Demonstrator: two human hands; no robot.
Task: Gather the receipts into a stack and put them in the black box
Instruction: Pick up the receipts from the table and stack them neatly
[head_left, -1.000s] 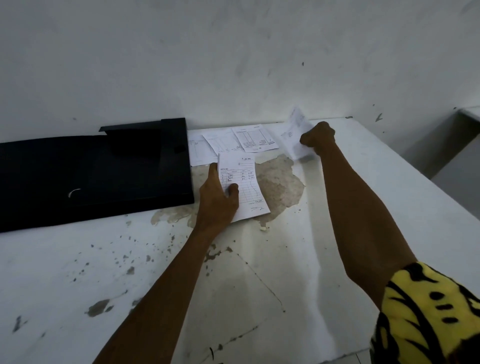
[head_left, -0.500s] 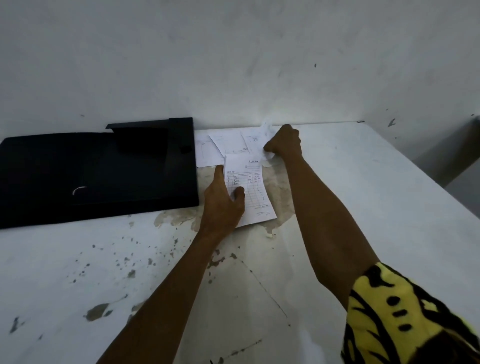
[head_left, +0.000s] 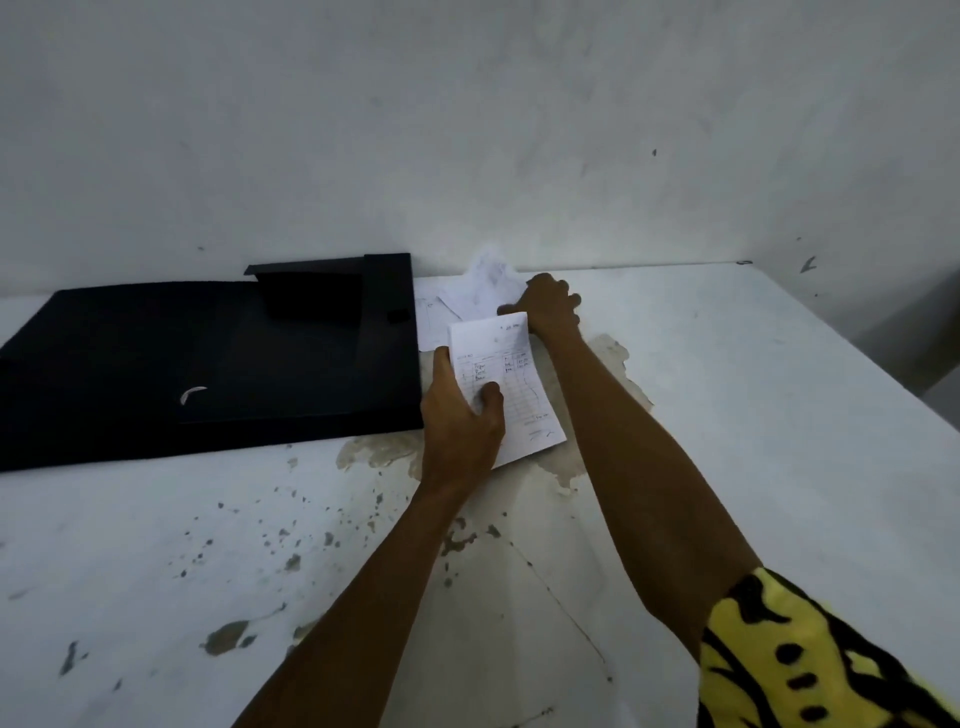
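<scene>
Hands (head_left: 462, 415) closed around receipts (head_left: 506, 384)

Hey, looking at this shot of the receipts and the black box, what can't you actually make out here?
All in the head view:
- Number of loose receipts by the wall: overlapping, motion-blurred, partly behind the right hand.
- Writing on the receipt in the left hand: too small, partly under the thumb.
- Inside of the black box: too dark.
- Box's left end: cut off by the frame edge.
</scene>
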